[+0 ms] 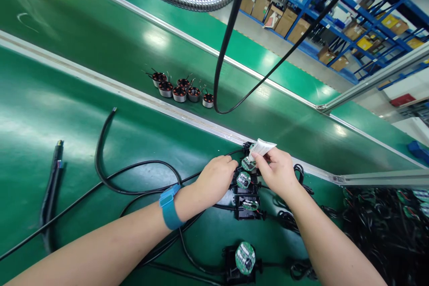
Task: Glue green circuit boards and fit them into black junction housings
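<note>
My right hand [278, 170] grips a white squeeze tube [263, 146], its flat end pointing up and its nozzle end down at a round green circuit board [248, 164]. My left hand [217, 176], with a blue wristband [170, 205], is closed beside the same board; what its fingers hold is hidden. Towards me, another round board [243, 180] and a tilted board with white paste [250, 205] rest on black housings [247, 213]. Apart from these, nearer me, a larger-looking board with white patches [245, 258] sits on its own black housing [231, 272].
Black cables [147, 163] loop over the green bench at left, near thick cable ends [53, 192]. Several wound motor stators [180, 94] stand beyond the metal rail [150, 103]. A black cable [219, 62] hangs overhead. Heaped cables with boards [375, 232] lie at right.
</note>
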A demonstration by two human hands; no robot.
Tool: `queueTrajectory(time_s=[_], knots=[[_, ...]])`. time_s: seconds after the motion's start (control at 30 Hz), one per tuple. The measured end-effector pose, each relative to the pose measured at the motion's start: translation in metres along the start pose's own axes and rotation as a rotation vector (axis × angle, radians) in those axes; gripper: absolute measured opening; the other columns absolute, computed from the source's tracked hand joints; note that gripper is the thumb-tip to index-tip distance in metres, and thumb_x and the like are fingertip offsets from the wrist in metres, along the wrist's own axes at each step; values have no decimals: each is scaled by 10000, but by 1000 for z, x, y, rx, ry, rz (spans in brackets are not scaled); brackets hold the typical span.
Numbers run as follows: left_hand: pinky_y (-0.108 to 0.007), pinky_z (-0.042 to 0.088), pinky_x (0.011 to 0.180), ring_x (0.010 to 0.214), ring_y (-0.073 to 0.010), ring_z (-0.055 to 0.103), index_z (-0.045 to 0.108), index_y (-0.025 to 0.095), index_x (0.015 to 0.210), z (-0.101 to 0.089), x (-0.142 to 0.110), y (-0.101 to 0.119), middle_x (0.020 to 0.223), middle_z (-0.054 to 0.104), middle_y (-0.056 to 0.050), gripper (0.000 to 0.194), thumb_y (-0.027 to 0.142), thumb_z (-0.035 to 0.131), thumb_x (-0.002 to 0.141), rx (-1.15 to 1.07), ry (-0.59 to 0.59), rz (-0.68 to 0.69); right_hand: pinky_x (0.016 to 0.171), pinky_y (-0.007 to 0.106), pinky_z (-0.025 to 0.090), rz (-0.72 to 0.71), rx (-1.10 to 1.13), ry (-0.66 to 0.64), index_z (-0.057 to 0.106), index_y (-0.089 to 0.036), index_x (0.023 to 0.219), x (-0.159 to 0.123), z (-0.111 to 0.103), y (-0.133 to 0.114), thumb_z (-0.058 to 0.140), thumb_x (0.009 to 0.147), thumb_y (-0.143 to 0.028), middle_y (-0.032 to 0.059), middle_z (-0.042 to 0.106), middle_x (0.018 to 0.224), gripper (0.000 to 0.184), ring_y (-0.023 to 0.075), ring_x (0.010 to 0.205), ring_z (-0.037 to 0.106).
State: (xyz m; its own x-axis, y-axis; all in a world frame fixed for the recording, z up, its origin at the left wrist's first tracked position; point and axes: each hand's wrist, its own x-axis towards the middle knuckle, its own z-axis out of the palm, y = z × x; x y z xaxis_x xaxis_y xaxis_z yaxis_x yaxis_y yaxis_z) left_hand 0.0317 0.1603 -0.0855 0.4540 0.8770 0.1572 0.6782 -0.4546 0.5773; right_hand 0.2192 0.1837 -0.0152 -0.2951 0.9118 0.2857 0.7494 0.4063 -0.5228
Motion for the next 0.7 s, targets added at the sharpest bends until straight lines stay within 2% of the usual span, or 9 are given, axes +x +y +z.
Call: queueTrajectory(time_s=[0.1, 0.33, 0.7], knots=[[-378, 526, 801, 850, -222, 615, 667, 154, 948, -1, 0, 0, 845, 634, -72, 241, 39, 476, 856, 2, 1, 5, 550, 272, 442, 11, -11, 6, 646, -187, 769, -4, -2, 0, 591, 925, -356, 15, 641, 609, 236, 151, 543, 584], [-404, 531, 820, 885, -248, 614, 684, 132, 967, -5, 1, 3, 879, 651, -94, 248, 37, 480, 864, 32, -77, -41, 554, 276, 465, 53, -6, 19, 668, -192, 789, -9, -8, -2, 597, 925, -399, 24, 637, 602, 257, 162, 550, 586], [-389, 521, 829, 869, -234, 611, 679, 135, 950, -3, 1, 3, 874, 652, -90, 230, 55, 473, 888, 35, -61, -31, 575, 272, 447, -39, 0, 15, 630, -195, 731, 2, 12, -10, 597, 925, -339, 25, 660, 637, 244, 158, 582, 609]])
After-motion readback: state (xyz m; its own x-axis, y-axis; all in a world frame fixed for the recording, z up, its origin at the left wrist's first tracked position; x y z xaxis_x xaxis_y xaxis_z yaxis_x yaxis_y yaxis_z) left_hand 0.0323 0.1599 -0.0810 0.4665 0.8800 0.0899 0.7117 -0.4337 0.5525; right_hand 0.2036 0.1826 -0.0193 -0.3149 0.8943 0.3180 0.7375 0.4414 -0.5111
